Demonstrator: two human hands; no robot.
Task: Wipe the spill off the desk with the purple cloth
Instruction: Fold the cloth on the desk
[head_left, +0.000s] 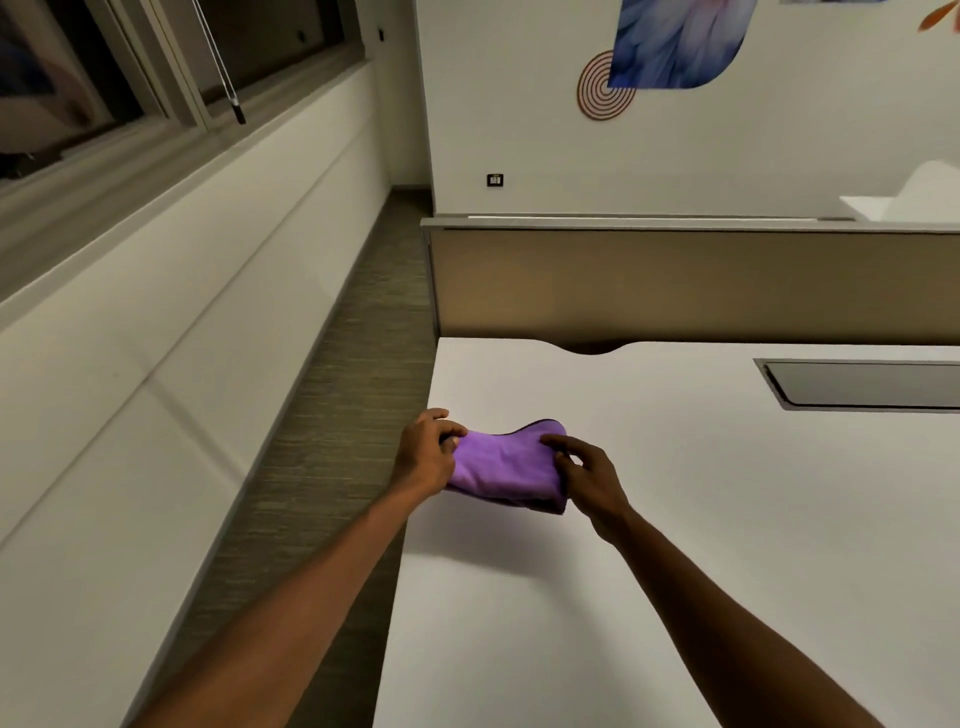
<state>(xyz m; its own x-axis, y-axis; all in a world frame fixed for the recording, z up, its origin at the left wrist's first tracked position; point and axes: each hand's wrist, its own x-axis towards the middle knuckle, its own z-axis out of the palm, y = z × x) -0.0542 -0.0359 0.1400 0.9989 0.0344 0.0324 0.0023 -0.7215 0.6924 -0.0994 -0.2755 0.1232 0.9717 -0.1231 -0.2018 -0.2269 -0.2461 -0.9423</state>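
Left hand (427, 453) grips the left end of the purple cloth (506, 467), fingers curled over its edge, thumb on top. Right hand (584, 475) pinches the right end, index finger laid along the upper fold, other fingers curled underneath. Cloth is bunched or folded into a thick pad, held between both hands near the desk's left edge; its near side looks lifted a little off the surface with a dark shadow under it, far side hard to tell, may be touching. Desk (675, 519) is white and matte, and no spill shows anywhere on it: no puddle, stain or wet sheen visible, could be too faint to see at this angle. So progress is unclear; judging by the two-handed hold, the cloth is being gathered or folded rather than pushed flat across the top, which fits either getting ready to wipe or finishing up. If any liquid is left, a flat-handed pass is yet to come. Farther out: grey cable tray lid (862, 383) set into the desk at right, tan divider panel (675, 280) behind, carpet strip (332, 441) and window wall at left.
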